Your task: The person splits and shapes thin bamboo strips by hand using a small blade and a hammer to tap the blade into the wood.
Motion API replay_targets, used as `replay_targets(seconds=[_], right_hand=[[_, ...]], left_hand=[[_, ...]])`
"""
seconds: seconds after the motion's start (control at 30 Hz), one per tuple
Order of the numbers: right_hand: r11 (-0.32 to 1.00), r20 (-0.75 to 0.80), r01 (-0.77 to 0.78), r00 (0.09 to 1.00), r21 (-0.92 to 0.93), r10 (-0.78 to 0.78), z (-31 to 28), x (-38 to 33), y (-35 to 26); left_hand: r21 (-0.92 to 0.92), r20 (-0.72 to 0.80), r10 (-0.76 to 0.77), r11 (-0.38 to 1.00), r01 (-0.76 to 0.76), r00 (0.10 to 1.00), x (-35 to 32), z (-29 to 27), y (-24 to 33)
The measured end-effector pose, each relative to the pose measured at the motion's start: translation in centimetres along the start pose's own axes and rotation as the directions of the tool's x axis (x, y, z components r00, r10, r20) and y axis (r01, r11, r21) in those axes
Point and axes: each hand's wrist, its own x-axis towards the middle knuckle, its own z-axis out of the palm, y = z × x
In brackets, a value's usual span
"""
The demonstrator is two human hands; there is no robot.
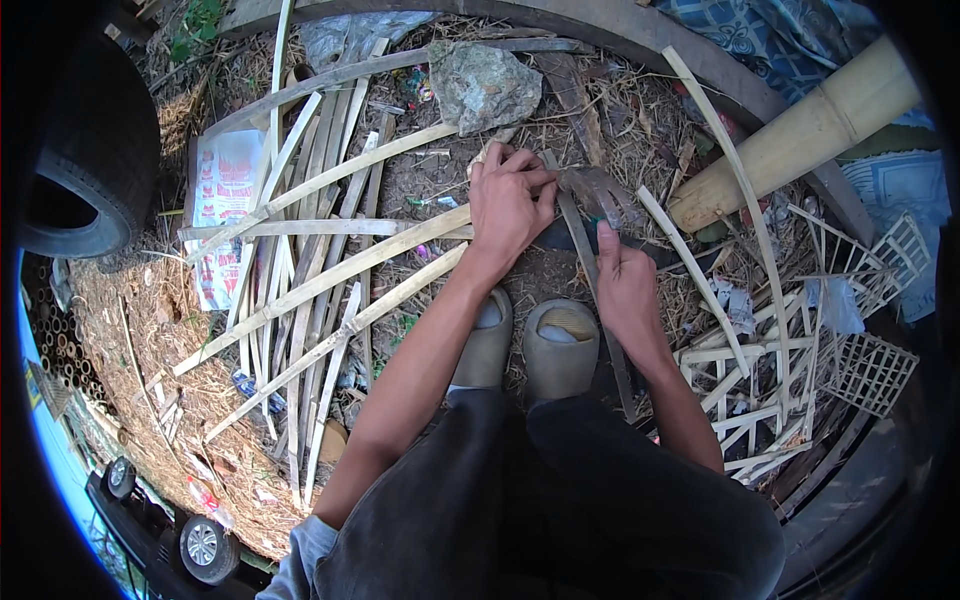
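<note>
My left hand (510, 205) is closed on the upper end of a dark, narrow bamboo strip (612, 362) that runs down past my feet. My right hand (625, 285) grips the handle of a knife (560, 236) whose dark blade lies across the strip, just under my left hand. The two hands are close together over bare, straw-strewn ground. My feet in grey slippers (560, 350) sit right below them. Exactly where blade and strip meet is hidden by my fingers.
Several pale bamboo slats (320, 280) lie fanned out on the left over a printed sack (225, 200). A grey rock (485, 85) sits beyond my hands. A thick bamboo pole (800, 130) and lattice frames (780, 380) are at right, a tyre (90, 160) at far left.
</note>
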Motion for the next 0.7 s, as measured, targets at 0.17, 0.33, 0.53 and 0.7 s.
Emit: replay_targets(seconds=[0.17,0.33,0.53,0.7], right_hand=[[0.963,-0.100,0.159,0.985,0.218,-0.140,-0.4,-2.2,0.4],[0.987,-0.070,0.162,0.984,-0.016,-0.162,0.3,-0.7,0.2],[0.993,-0.106,0.094,0.991,0.077,-0.086,-0.3,0.1,0.3],[0.997,-0.098,0.075,0.993,0.037,-0.071,0.2,0.0,1.0]], left_hand=[[-0.012,0.003,-0.008,1.000,0.008,1.000,0.0,-0.3,0.3],[0.017,0.020,-0.015,1.000,0.014,1.000,0.5,0.0,0.0],[-0.064,0.062,-0.044,0.997,0.048,0.997,1.0,-0.4,0.3],[-0.059,0.119,-0.092,0.993,0.100,0.989,1.4,-0.7,0.3]])
